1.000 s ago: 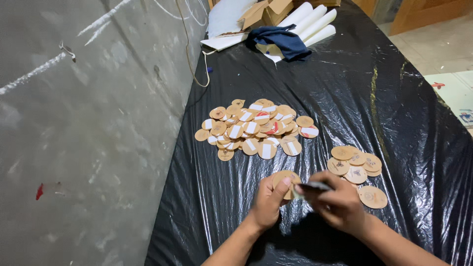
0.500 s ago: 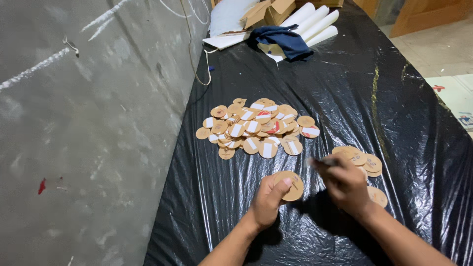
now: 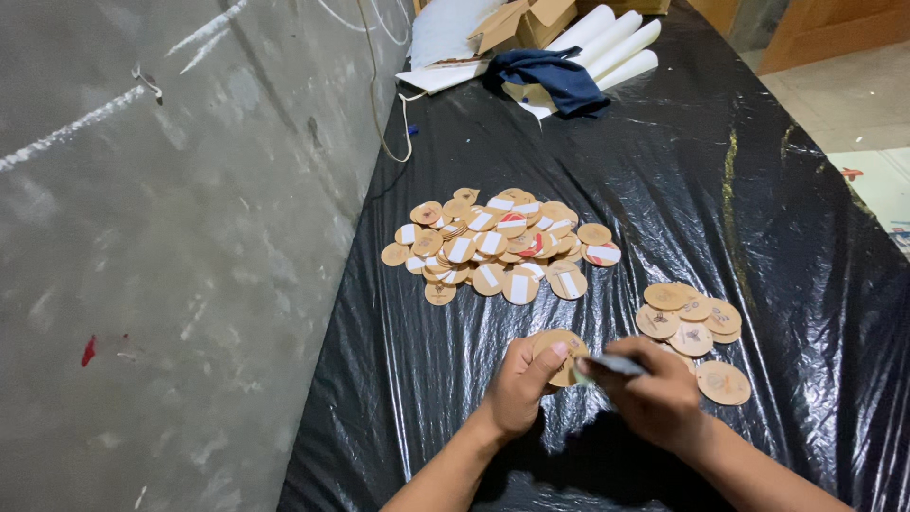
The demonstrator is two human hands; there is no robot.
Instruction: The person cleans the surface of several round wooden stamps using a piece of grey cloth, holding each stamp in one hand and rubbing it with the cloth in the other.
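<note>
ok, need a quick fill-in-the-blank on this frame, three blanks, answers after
1. The left hand holds a round ____ disc.
2. The big pile of discs lies on a ____ plastic sheet.
3. The smaller pile lies nearer the ____ hand, which pinches a thin strip.

Missing words: cardboard; black; right

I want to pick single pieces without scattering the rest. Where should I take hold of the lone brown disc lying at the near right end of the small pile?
Probably by its rim. The lone disc lies flat on the black plastic sheet, so pinch opposite edges from above, or lift its near-right edge, which faces away from the small pile and the right hand, with a thumb and fingers.
</note>
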